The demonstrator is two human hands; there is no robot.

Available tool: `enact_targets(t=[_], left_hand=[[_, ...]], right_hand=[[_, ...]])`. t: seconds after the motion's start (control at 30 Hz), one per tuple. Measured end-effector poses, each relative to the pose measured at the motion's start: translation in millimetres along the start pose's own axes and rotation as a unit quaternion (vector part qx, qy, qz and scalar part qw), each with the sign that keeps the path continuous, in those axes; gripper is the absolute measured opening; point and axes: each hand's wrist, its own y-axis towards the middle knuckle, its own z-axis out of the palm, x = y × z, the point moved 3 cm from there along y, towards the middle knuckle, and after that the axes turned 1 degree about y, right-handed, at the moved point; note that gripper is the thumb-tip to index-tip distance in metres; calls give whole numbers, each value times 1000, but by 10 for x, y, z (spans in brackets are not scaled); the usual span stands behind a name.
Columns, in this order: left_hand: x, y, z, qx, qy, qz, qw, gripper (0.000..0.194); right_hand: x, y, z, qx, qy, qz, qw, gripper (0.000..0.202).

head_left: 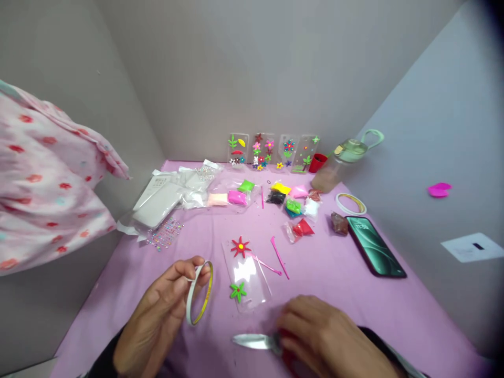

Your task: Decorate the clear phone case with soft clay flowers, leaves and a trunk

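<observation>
Pinched in the fingers of my left hand (169,296) is a thin roll of white tape (189,303) with a yellow inner ring. My right hand (315,331), slightly blurred, is closed on the red handles of a pair of scissors (255,341), whose blades point left over the cloth. Between and beyond my hands lies a clear phone case (252,278), bearing a red clay flower (240,247) with a yellow centre and a green clay flower (238,291). Two pink tools (280,258) lie at the case's right side, one partly over it.
Decorated clear cases (263,152) stand against the back wall. Clay packets (293,205), packaged cases (157,202) and gem stickers (165,234) lie farther back. On the right are a bottle (334,165), a tape roll (351,204) and a phone (375,247). Patterned fabric (51,184) hangs at left.
</observation>
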Motion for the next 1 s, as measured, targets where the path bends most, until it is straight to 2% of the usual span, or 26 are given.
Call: enact_targets(t=[0.03,0.07,0.13,0.17,0.2,0.27,0.37,0.57,0.67,0.73,0.83,0.93,0.97,1.0], left_hand=[[13,7,38,12,17,20,1000,20],[22,16,72,21,40,51,998,22],[22,31,131,40,93,137,985,24],[15,35,155,50,118,184,974,25],[8,37,174,61,143,224,962,25],[-10,38,192,80,189,276,939,25],[-46,40,171,95,242,313,914,25],[-37,84,111,127,296,318,892,24],[-22,114,101,132,335,333,872,25],[-27,142,82,119,373,356,849,24],[-26,191,14,83,446,418,787,5],[59,240,-84,72,519,490,697,36],[111,258,-115,79,534,507,672,40],[169,281,-146,83,542,514,660,41]], right_hand=[[10,94,-39,19,99,41,994,19],[31,197,-79,24,210,77,974,19],[110,406,-98,53,417,115,900,26],[159,502,-84,69,492,109,861,32],[205,584,-58,83,540,95,832,39],[259,699,8,89,595,71,795,45],[261,760,84,69,625,81,773,40],[302,774,114,89,637,104,759,31],[278,787,148,88,625,124,766,29],[217,791,170,72,610,137,777,27],[56,801,199,-20,566,161,808,21],[-116,815,281,-135,478,203,844,17],[-154,826,332,-154,448,212,855,16],[-182,840,390,-161,420,217,866,15]])
